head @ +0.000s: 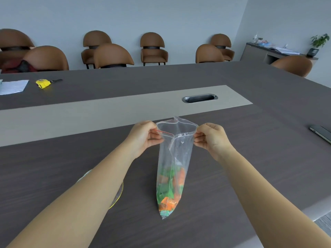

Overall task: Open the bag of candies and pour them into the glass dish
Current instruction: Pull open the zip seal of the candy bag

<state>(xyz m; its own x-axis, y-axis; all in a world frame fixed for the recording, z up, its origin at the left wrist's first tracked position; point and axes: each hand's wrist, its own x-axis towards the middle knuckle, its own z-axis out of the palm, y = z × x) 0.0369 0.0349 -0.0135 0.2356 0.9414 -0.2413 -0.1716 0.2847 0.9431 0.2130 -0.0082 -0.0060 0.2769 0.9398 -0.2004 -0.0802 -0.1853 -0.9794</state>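
Left hand (143, 136) and right hand (212, 136) pinch the open-mouthed bag (174, 158), candies (169, 190) at its bottom.

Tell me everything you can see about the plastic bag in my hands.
The bag is clear, thin plastic with a red-lined zip seal, its mouth pulled open. It hangs upright above the dark table, bottom corner about at the surface. The left hand and right hand pinch opposite sides of the rim. Green and orange wrapped candies fill its lower part.

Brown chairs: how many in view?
8: four along the wall, three at the table's far edge, one far right. More may be hidden.
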